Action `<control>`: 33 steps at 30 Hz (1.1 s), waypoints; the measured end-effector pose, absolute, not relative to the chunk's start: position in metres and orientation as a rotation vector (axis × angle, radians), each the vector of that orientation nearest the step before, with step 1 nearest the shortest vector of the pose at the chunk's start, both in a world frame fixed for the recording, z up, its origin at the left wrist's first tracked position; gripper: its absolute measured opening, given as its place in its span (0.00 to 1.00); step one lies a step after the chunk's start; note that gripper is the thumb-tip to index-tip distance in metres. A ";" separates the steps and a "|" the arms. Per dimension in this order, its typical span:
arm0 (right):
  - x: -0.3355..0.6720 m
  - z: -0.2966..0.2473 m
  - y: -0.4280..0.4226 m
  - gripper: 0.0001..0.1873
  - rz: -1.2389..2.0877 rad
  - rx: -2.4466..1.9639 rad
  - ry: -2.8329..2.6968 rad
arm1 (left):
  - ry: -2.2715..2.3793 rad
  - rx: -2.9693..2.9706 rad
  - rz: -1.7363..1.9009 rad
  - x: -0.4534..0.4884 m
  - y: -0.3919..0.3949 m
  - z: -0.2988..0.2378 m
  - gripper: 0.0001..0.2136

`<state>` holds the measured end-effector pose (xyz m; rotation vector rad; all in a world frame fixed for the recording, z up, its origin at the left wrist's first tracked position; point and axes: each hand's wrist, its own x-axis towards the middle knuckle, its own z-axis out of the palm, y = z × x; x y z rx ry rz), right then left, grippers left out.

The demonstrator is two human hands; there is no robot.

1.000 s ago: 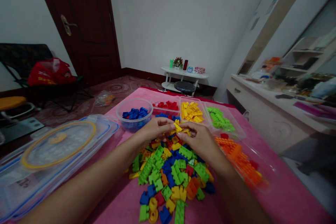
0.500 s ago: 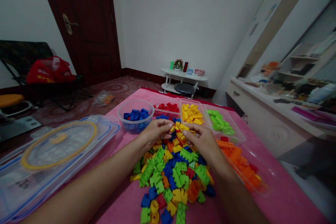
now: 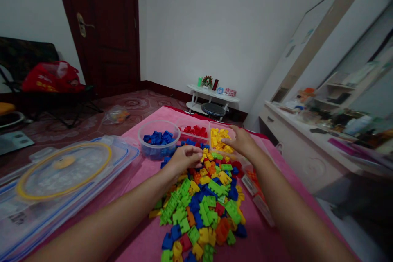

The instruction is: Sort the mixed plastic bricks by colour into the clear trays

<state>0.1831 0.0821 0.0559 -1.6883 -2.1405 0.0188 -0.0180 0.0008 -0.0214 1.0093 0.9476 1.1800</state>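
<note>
Near the top of a mixed pile of plastic building blocks, my left hand has its fingertips pinched together on a small yellow block. My right hand reaches over the right side of a clear tray of yellow blocks. Its thumb and forefinger are apart above those blocks, and I make out nothing gripped between them. The pile between my forearms mixes green, blue, yellow, red and orange blocks.
A round tub of blue blocks and a tray of red blocks stand behind the pile. Orange blocks lie in a tray partly hidden by my right arm. Large lidded containers sit at left on the pink cloth.
My right hand has moved away from my left, up and right to the yellow tray. The left hand has shifted slightly downward and stays by the pile. The view has also shifted slightly.
</note>
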 end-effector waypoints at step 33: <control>0.179 0.030 0.003 0.19 0.977 -1.262 -2.019 | 1.021 1.469 1.060 -0.008 -0.013 -0.010 0.17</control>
